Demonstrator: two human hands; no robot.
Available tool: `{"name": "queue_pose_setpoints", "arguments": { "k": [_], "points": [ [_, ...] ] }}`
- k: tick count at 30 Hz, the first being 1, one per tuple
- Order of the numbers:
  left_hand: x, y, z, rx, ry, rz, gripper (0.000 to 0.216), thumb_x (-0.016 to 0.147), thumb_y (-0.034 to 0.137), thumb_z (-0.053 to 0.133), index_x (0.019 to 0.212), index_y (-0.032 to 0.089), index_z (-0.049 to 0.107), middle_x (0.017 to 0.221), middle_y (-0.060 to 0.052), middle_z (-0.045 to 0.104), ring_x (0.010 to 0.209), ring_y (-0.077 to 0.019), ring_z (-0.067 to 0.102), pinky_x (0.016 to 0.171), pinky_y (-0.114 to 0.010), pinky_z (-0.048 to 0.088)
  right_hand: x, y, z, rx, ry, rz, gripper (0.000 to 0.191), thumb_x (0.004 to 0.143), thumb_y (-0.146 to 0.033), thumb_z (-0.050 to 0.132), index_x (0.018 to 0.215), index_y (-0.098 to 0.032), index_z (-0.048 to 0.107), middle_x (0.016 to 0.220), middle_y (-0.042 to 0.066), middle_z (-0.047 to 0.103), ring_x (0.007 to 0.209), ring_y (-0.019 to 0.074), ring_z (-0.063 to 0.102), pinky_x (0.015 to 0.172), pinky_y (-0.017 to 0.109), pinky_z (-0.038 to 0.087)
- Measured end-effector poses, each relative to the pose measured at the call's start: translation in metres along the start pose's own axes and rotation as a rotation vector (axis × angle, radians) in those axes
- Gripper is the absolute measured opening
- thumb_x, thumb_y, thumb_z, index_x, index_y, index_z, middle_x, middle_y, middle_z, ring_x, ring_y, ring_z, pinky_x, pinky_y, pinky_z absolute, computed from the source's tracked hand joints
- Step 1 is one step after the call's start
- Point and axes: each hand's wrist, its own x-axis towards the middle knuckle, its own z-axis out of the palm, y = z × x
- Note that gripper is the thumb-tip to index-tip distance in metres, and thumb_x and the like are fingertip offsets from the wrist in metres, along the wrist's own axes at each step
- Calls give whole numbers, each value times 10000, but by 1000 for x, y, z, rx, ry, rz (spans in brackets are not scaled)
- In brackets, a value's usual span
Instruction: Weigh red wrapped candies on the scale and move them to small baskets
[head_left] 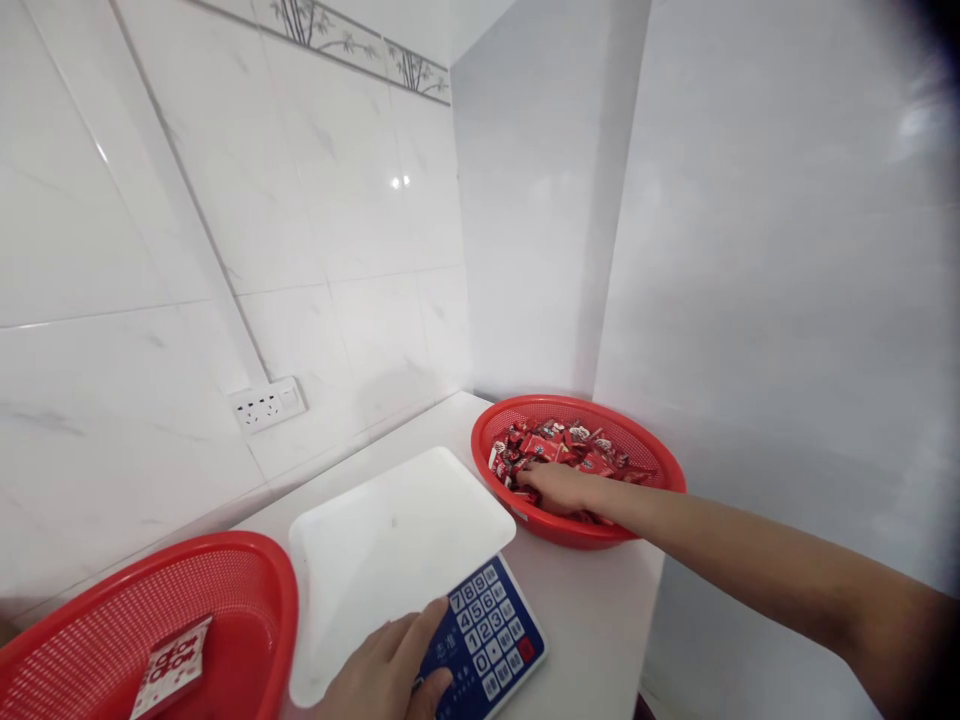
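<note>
My right hand (pixel 556 487) reaches into a red plastic basket (pixel 671 470) at the back right. Its fingers dip among many small red wrapped packets (pixel 544 447), and their tips are hidden, so I cannot tell whether they grip any. My left hand (pixel 386 665) rests over the near edge of a digital weighing scale, fingers stretched out beside its blue keypad panel (pixel 491 625), thumb on the panel. On the scale lies a bare white weighing tray (pixel 397 530). Part of the left hand is cut off by the frame's bottom.
At the lower left stands a second red basket (pixel 274 590) with a white and red printed box (pixel 176 665) inside. Everything sits on a white table (pixel 585 610) in a corner. A power socket (pixel 266 403) is on the tiled wall; a pale grey wall panel (pixel 772 330) borders the right.
</note>
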Motion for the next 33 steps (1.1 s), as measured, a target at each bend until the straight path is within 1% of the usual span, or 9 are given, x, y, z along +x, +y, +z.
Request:
{"name": "queue_pose_setpoints", "arguments": {
  "k": [4, 7, 10, 14, 20, 23, 28, 31, 33],
  "points": [
    [-1, 3, -8, 36, -35, -66, 419, 850, 276, 450, 1262, 256, 523, 1163, -63, 655, 1017, -211, 635, 838, -312, 522, 4, 8, -16, 116, 68, -3, 371, 632, -93, 587, 982, -199, 649, 930, 68, 683, 848, 249, 608, 709, 296, 437],
    [-1, 3, -7, 46, -36, -61, 423, 854, 283, 444, 1268, 239, 518, 1164, -71, 654, 1019, -209, 634, 836, -308, 523, 4, 16, -29, 225, 138, 12, 298, 702, -204, 575, 993, -193, 636, 940, 48, 682, 848, 226, 607, 725, 285, 444],
    [-2, 0, -3, 42, 19, -43, 410, 853, 299, 454, 1254, 251, 530, 1128, -66, 673, 984, -207, 650, 814, -301, 531, 2, 23, -39, 317, 200, 51, 243, 740, -350, 583, 895, -179, 657, 897, 50, 684, 846, 238, 602, 745, 308, 444],
    [-4, -3, 0, 34, 92, -65, 399, 842, 272, 470, 1234, 272, 546, 1096, -53, 688, 958, -210, 658, 785, -302, 540, -2, 28, -42, 446, 275, 118, 297, 749, -448, 586, 859, -185, 667, 916, 61, 690, 889, 257, 593, 763, 332, 451],
    [-4, -2, -6, -5, 25, -40, 408, 849, 299, 465, 1250, 265, 531, 1133, -67, 671, 981, -215, 650, 806, -309, 533, -9, 22, -45, 668, 304, 178, 423, 727, -526, 606, 959, -176, 661, 965, 102, 697, 933, 270, 603, 742, 347, 490],
    [-3, 0, -6, -64, 75, -73, 398, 842, 302, 471, 1231, 268, 547, 1137, -65, 669, 984, -221, 649, 800, -325, 539, -11, 8, -52, 771, 269, 132, 432, 748, -542, 579, 975, -181, 649, 932, 102, 705, 887, 251, 629, 708, 343, 508],
    [-2, 11, -3, -457, 338, -161, 323, 839, 369, 500, 1123, 249, 599, 1059, -66, 691, 962, -196, 644, 814, -311, 528, -14, -44, -54, 877, 160, -30, 331, 724, -488, 633, 865, -190, 660, 842, 42, 697, 826, 209, 631, 720, 309, 491],
    [0, 16, -6, -678, 473, -272, 375, 849, 409, 496, 1156, 201, 554, 1054, -91, 673, 958, -189, 634, 802, -311, 524, -17, -89, -44, 919, -14, -186, 312, 720, -461, 651, 830, -170, 667, 811, 26, 684, 776, 182, 617, 700, 282, 471],
    [1, 15, -9, -760, 511, -299, 421, 852, 428, 495, 1195, 185, 509, 1058, -100, 651, 953, -188, 620, 783, -317, 522, -19, -119, -34, 923, -169, -320, 314, 745, -449, 631, 857, -159, 674, 787, 18, 675, 737, 164, 602, 689, 274, 456]
  ]
}}
